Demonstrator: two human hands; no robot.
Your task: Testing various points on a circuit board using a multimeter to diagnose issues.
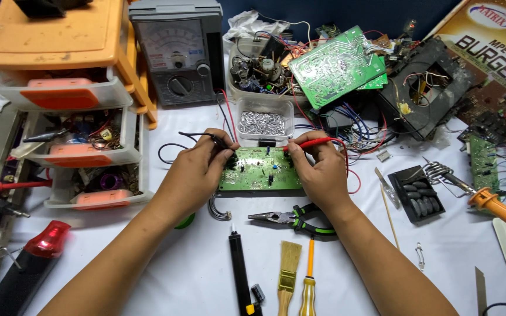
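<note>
A green circuit board (260, 169) lies flat on the white table between my two hands. My left hand (194, 175) grips a black test probe (218, 140) and presses its tip at the board's left edge. My right hand (318, 169) holds a red test probe (311, 142) with its tip on the board's upper right part. Black and red leads run from the probes up toward the grey analog meter (178, 50) at the back.
Long-nose pliers (291, 219), a black desoldering pump (240, 272), a brush (288, 275) and a yellow screwdriver (308, 281) lie in front. An orange drawer unit (77, 117) stands left. A soldering iron (493, 205), a clear box of metal parts (263, 123) and scrap boards (335, 64) crowd the back and right.
</note>
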